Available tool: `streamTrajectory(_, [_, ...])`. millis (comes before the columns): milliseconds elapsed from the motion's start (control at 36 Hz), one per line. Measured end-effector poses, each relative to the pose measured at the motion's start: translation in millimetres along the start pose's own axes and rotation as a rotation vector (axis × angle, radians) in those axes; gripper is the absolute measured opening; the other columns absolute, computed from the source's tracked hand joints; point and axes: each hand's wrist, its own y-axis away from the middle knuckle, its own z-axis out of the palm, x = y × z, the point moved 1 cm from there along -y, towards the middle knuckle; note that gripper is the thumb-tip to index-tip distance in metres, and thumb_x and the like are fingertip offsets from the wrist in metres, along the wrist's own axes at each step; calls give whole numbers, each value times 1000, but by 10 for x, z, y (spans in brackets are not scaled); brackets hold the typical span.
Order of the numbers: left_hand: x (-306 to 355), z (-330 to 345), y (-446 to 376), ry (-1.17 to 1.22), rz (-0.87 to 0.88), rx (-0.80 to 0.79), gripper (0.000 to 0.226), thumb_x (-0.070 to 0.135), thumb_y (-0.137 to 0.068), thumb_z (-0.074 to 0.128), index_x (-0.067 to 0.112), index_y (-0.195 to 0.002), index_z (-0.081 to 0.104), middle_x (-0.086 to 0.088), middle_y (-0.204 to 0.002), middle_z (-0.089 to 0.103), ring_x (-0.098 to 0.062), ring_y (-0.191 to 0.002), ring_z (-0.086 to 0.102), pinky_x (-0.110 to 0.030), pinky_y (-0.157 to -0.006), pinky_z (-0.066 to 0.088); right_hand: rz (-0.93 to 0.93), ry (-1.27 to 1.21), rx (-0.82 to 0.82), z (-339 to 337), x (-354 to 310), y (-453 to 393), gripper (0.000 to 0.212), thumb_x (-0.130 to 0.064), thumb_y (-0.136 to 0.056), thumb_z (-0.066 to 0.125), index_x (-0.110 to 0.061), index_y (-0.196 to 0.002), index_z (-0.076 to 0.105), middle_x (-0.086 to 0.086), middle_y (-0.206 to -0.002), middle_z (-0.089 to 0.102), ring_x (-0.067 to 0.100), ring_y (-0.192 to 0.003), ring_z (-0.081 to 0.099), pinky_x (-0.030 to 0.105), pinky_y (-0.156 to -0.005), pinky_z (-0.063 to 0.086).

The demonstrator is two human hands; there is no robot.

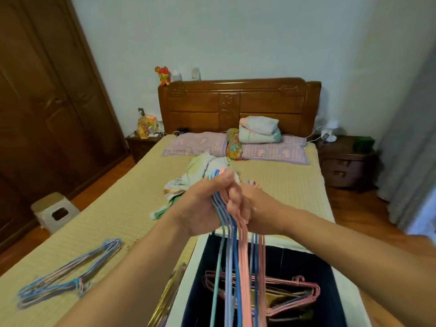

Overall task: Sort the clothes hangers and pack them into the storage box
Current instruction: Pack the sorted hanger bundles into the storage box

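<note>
Above the open storage box at the foot of the bed, I have both hands wrapped round one bundle of hangers, blue ones to the left of the bunch and pink to the right, their long sides hanging down into the box mouth. My left hand is curled round the bunch from the left, thumb up near the hooks; my right hand closes on it from the right, fingers folded over the wires, the two hands touching. Both forearms reach forward and converge over the box's far rim.

To do this step well, I judge I should keep the hooks lined up and the wires flat against each other, lower the bundle straight down, and lay it on the pink hangers in the box facing the same way, so nothing snags. Letting go of one side early would probably let the wires fan out and tangle.

A second pile of hangers lies on the mat to my left, well apart from the box, not yet packed.
</note>
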Motion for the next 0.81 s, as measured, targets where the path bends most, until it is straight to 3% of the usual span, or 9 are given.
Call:
streamTrajectory(83, [-23,30,-38,26,-41,39,32,35,-94,69,9,-75,66,-3,-64,61,-31,-82,58,-46,-88,44,137,-2,-8,54,60,210,17,-7,-85,61,-20,-97,60,11,-94,69,26,-83,65,38,-72,54])
streamTrajectory(194, [-65,25,85,-215,-137,358,36,36,-98,62,0,-105,61,-11,-100,64,-34,-107,59,-48,-99,51,127,0,22,106,47,483,24,-11,-84,55,-28,-97,66,4,-94,73,16,-76,62,18,-63,39])
streamTrajectory(278, [-213,83,356,-600,-462,489,53,56,-92,62,34,-139,54,12,-134,59,-6,-116,61,-37,-106,50,279,-15,46,175,158,679,24,-11,-81,49,-32,-91,57,1,-80,70,20,-73,60,24,-61,30])
streamTrajectory(361, [-390,211,602,-906,-762,362,50,64,-90,62,58,-135,41,26,-113,60,2,-97,64,-23,-87,55,466,-45,14,328,200,849,33,-6,-87,57,-38,-97,56,3,-88,72,22,-80,61,29,-64,29])
streamTrajectory(417, [-589,184,649,-1258,-867,304,34,58,-95,58,48,-125,45,17,-106,62,-5,-92,63,-23,-76,52,532,-54,-71,534,195,922,26,-14,-92,53,-33,-105,65,2,-98,72,24,-89,63,33,-67,37])
streamTrajectory(500, [-905,61,605,-1751,-891,372,22,37,-99,51,27,-119,49,-1,-114,64,-26,-100,64,-37,-78,49,663,-39,-178,909,160,1040,36,-19,-98,47,-36,-127,60,2,-111,70,26,-100,64,33,-76,44])
streamTrajectory(639, [-1383,-182,301,-2100,-752,300,25,14,-98,52,14,-122,45,-5,-114,60,-29,-102,63,-39,-79,46,986,-201,-132,1324,268,1322,42,-13,-102,42,-35,-136,56,4,-115,67,21,-93,63,27,-73,41])
streamTrajectory(722, [-1679,-368,6,-2195,-626,186,22,15,-101,47,10,-123,48,-10,-114,62,-33,-104,63,-44,-87,47,1143,-281,-78,1519,457,1542,34,-16,-103,44,-30,-130,60,-1,-101,64,10,-75,54,29,-65,43])
streamTrajectory(806, [-2121,-521,-214,-2130,-644,70,28,15,-99,53,10,-126,48,-12,-117,61,-35,-108,62,-48,-90,48,1239,-224,-96,1675,591,1840,35,-18,-105,40,-26,-136,56,-3,-96,59,12,-75,55,29,-64,40])
